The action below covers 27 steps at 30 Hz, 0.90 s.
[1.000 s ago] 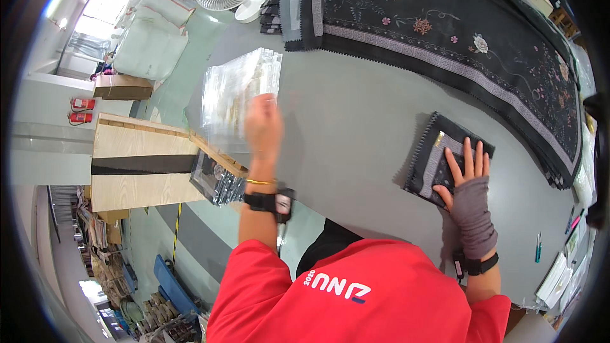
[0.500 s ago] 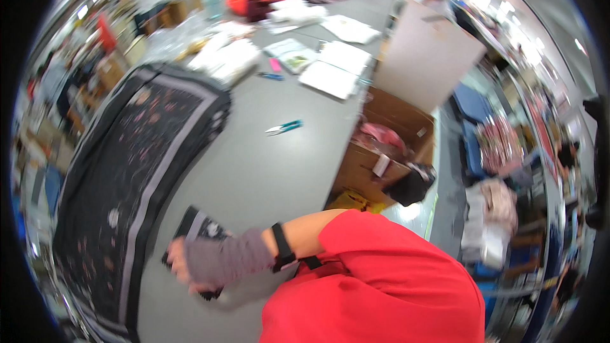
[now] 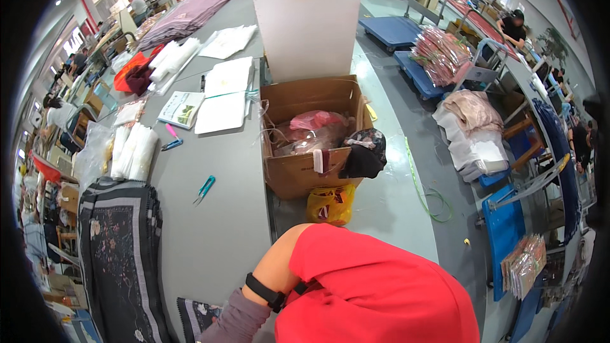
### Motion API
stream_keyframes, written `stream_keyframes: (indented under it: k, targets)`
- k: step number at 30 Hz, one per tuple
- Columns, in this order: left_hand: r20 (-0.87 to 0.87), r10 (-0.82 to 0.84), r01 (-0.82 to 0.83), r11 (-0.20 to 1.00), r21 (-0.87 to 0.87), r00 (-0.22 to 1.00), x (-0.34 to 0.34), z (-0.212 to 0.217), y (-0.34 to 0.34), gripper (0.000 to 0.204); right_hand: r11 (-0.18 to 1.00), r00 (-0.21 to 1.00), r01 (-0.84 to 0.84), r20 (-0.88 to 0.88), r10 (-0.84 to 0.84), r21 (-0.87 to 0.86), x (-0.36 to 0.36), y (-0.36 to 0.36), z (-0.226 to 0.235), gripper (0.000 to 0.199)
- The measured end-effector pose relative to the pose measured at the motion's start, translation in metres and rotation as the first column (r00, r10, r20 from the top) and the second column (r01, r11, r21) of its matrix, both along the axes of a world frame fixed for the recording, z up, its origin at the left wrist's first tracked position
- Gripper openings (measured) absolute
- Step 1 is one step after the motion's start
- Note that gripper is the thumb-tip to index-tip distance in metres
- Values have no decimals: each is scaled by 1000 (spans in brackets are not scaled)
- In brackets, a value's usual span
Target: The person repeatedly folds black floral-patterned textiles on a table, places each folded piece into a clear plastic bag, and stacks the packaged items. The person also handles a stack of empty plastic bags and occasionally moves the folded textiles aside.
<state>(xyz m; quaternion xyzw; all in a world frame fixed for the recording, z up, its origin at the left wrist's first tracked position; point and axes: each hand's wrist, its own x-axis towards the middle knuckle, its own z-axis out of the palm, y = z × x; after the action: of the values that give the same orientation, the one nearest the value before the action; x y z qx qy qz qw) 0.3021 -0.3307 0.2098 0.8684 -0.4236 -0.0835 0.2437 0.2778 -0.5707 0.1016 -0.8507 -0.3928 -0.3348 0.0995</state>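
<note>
Only part of my right hand [image 3: 219,333] shows, in a mauve-grey fingerless covering, at the bottom edge of the head view. Its fingers are out of the picture. Beside and partly under it lies a small folded dark cloth [image 3: 194,317] with a grey band and floral print. A tall stack of black and grey floral scarves [image 3: 117,248] lies to its left on the grey table [image 3: 197,241]. Farther up the table rest teal-handled thread snips [image 3: 205,188]. My left hand is not in view.
An open cardboard box [image 3: 318,171] with pink wrapped goods stands right of the table, a yellow bag [image 3: 330,204] below it. White packets [image 3: 225,95], blue snips [image 3: 171,145] and mauve fabric [image 3: 190,13] lie farther up. Blue trolleys [image 3: 508,216] stand at right.
The view has swung to the right, so the scarves and table sit farther left. My right hand, whose fingers showed over the small cloth before, now runs out of the bottom edge.
</note>
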Motion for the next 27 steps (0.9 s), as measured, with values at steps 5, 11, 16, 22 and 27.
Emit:
stream_keyframes:
  k: [5, 11, 16, 22, 27]
  targets:
    - [32, -106, 104, 993, 54, 994, -9, 24, -37, 21, 973, 849, 42, -521, 86, 229, -60, -93, 15, 16]
    - [454, -308, 315, 947, 64, 836, -35, 14, -32, 25, 984, 760, -110, -627, 174, 140, -81, -86, 37, 19]
    - [-60, 129, -118, 979, 164, 990, -29, 10, 41, 10, 926, 696, -147, -629, 346, 347, -53, -63, 47, 52]
    - [874, 328, -617, 786, -42, 359, -25, 57, 65, 18, 984, 827, -103, -536, 167, 147, 27, -108, 11, 68]
    - [335, 328, -340, 940, -26, 883, -9, -80, -33, 52, 982, 810, -150, -584, 57, -112, 71, -64, -5, 91]
